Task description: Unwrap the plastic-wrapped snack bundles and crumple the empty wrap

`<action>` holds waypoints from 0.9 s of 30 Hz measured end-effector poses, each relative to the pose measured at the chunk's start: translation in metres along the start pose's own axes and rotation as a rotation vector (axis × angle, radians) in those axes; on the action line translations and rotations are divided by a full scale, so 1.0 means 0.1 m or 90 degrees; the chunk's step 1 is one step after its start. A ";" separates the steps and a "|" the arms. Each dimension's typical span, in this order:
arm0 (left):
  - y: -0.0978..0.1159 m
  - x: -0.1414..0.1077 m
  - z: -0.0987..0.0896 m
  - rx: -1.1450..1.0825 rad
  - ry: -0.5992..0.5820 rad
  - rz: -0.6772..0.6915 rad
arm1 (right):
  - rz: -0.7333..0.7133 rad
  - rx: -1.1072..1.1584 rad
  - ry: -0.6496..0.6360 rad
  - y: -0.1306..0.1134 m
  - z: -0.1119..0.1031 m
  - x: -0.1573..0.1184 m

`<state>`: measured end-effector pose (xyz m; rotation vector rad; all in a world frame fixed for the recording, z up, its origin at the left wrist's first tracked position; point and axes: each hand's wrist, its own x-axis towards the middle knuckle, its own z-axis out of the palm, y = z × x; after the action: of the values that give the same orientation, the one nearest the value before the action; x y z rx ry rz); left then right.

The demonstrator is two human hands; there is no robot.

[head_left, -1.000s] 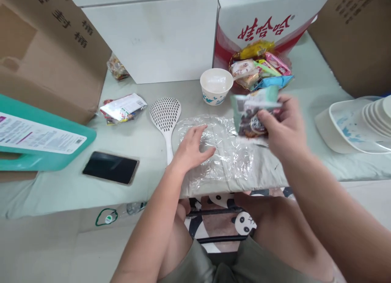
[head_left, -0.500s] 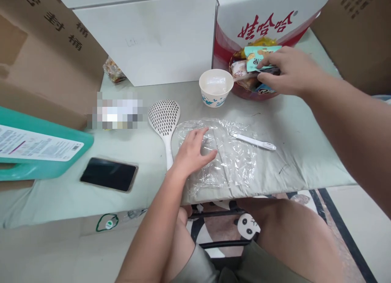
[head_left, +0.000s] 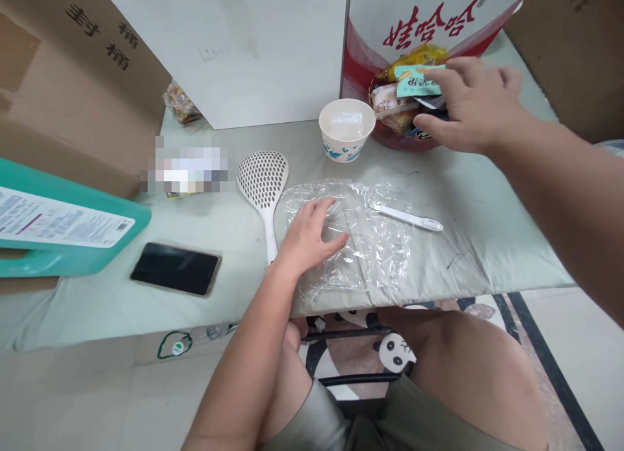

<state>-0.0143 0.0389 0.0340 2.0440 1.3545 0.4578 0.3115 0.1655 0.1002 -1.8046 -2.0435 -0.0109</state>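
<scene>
My left hand (head_left: 312, 238) rests with fingers apart on a crumpled clear plastic sheet (head_left: 375, 262) spread near the table's front edge. Over a dark red round basket (head_left: 404, 141) of packaged snacks hovers my right hand (head_left: 475, 103), fingers spread and holding nothing. Just beside its fingers lies a mint-green snack packet (head_left: 412, 82). A white packet (head_left: 387, 99) and a yellow packet (head_left: 422, 58) share the basket; the hand hides part of the contents. Left of the basket stands a paper cup (head_left: 347, 139) with something clear inside. A white utility knife (head_left: 409, 218) lies on the plastic sheet.
A white skimmer (head_left: 263, 181) lies left of the plastic. Further left are a phone (head_left: 176, 268) and a green jug (head_left: 73, 223). White boxes (head_left: 273, 61) and a red-and-white carton (head_left: 358, 54) stand along the back. Cardboard boxes (head_left: 92, 80) flank the table.
My right hand has opened and lifted slightly away from the mint-green packet, its fingers spreading. My left hand stays on the plastic. The view has tilted a little.
</scene>
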 end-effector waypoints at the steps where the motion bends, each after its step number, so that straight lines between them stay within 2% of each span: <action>1: 0.00 0.01 0.00 -0.001 0.003 -0.001 | -0.021 0.007 0.023 -0.13 -0.06 -0.13; 4: 0.02 0.04 0.01 -0.002 0.010 -0.003 | -0.016 0.072 0.120 -0.56 -0.09 -0.68; 7: 0.03 0.06 0.01 -0.013 0.015 -0.025 | 0.008 0.143 0.135 -0.86 0.17 -1.29; 9: 0.04 0.05 0.00 -0.042 0.033 -0.048 | 0.085 0.165 0.141 -0.93 0.39 -1.58; 12: 0.02 0.01 -0.02 -0.089 0.103 -0.058 | 0.133 0.193 0.115 -0.92 0.60 -1.78; 15: -0.01 -0.04 -0.03 -0.102 0.162 -0.054 | 0.160 0.250 0.124 -0.89 0.62 -1.76; 17: -0.03 -0.05 -0.03 -0.105 0.166 -0.059 | 0.220 0.349 0.132 -0.87 0.58 -1.63; 19: -0.02 -0.04 -0.02 -0.108 0.156 -0.065 | 0.340 0.510 0.146 -0.84 0.56 -1.43; 23: 0.02 0.01 0.02 -0.117 0.135 -0.061 | 0.669 0.838 0.182 -0.67 0.54 -0.87; 25: 0.04 0.03 0.03 -0.122 0.122 -0.056 | 0.733 0.880 0.203 -0.58 0.51 -0.65; 27: 0.04 0.04 0.03 -0.127 0.113 -0.054 | 0.739 0.868 0.200 -0.51 0.49 -0.52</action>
<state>-0.0084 0.0408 0.0339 1.8112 1.4300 0.7204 0.2523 0.1210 0.0526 -1.4884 -0.2276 1.0309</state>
